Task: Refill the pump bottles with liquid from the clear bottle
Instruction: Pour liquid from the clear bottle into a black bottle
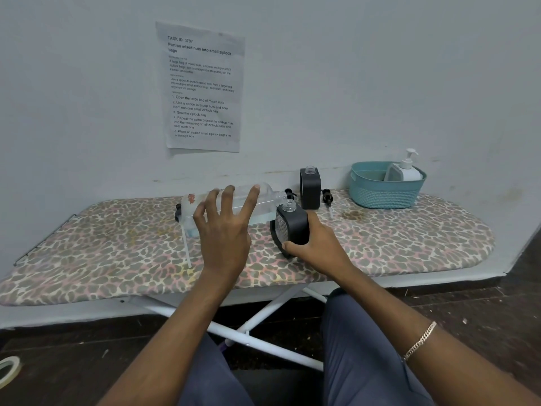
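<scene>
My left hand (225, 227) holds the clear bottle (263, 200) nearly level above the board, its open mouth pointing right, with some clear liquid lying along its lower side. The mouth sits just over the open neck of a black pump bottle (295, 225), which leans left and has no pump on it. My right hand (316, 247) grips this black bottle from the right, thumb across its lower front. A second black pump bottle (310, 186) stands upright behind, also with an open neck.
Everything rests on an ironing board with a leopard-print cover (117, 247) against a white wall. Black pump heads (327, 196) lie by the rear bottle, and a white tube (187, 253) lies at the left. A teal basket (383, 191) at the right holds a white pump bottle (408, 168).
</scene>
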